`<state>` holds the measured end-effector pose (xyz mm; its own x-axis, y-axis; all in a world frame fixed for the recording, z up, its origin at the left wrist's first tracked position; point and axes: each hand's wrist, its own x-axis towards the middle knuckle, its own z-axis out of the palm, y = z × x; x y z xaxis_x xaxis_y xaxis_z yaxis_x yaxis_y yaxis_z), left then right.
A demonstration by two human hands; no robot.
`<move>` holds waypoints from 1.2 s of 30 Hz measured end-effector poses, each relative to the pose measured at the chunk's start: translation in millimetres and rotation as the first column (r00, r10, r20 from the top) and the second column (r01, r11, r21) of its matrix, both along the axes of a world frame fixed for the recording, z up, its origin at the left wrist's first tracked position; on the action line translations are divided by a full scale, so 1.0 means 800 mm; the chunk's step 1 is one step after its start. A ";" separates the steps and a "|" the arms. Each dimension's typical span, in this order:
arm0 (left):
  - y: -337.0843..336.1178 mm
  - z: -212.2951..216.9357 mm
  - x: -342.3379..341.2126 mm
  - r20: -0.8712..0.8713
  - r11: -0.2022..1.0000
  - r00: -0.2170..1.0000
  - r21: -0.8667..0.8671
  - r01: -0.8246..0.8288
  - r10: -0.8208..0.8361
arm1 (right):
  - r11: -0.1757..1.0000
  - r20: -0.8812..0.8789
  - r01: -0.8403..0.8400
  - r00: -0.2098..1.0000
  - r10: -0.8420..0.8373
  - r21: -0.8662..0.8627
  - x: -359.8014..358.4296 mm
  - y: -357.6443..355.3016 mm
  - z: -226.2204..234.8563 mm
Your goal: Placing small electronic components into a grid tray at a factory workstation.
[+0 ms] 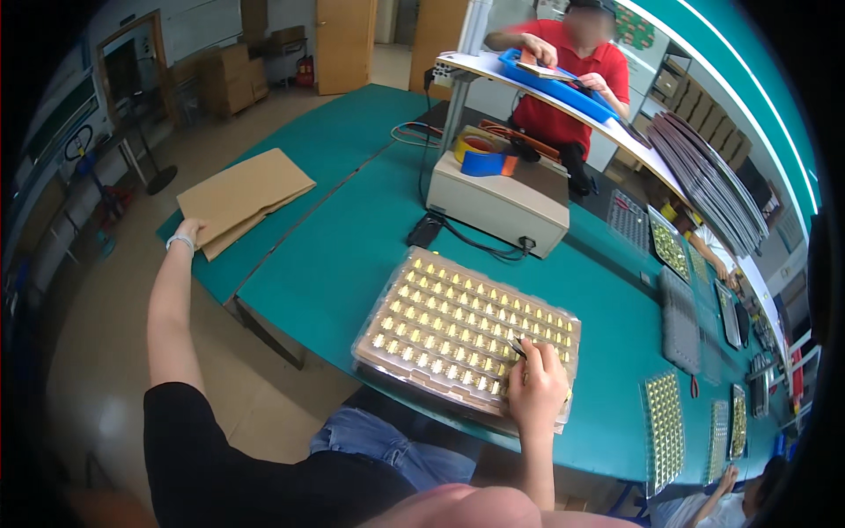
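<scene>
At the table's left end, my left hand (189, 232) grips the near-left corner of a folded brown cardboard sheet (251, 187). In front of me lies a clear plastic tray (373, 352) with rows of small gold-coloured metal parts (462, 312) in its pockets. My right hand (539, 387) is over the tray's right side, its fingers pinched on dark tweezers (518, 347). The tweezers' tips are close to the parts; whether they hold one is too small to tell.
Behind the tray stands a beige metal box (497, 198) with tape rolls (484, 164) on top and a black cable (480, 246). More part trays (666, 422) lie to the right on the green table (326, 264). Across the shelf, a person in red (563, 53) handles things at a blue bin (563, 88).
</scene>
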<state>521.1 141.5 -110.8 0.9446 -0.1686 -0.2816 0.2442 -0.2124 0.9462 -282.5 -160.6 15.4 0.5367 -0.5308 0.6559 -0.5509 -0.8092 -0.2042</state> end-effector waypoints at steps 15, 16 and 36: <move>0.049 0.165 -0.226 0.286 0.776 0.837 -0.321 0.543 -0.467 | 0.991 0.244 0.109 0.962 -0.123 0.072 -0.010 0.003 -0.003; 0.020 0.167 -0.263 0.284 0.762 0.837 -0.349 0.545 -0.468 | 0.990 0.350 0.137 0.926 -0.140 0.034 -0.014 0.000 -0.003; -0.214 0.148 -0.607 0.152 0.427 0.490 -0.318 0.847 -0.858 | 0.524 0.534 -0.273 0.718 -0.447 0.806 -0.150 -0.045 -0.043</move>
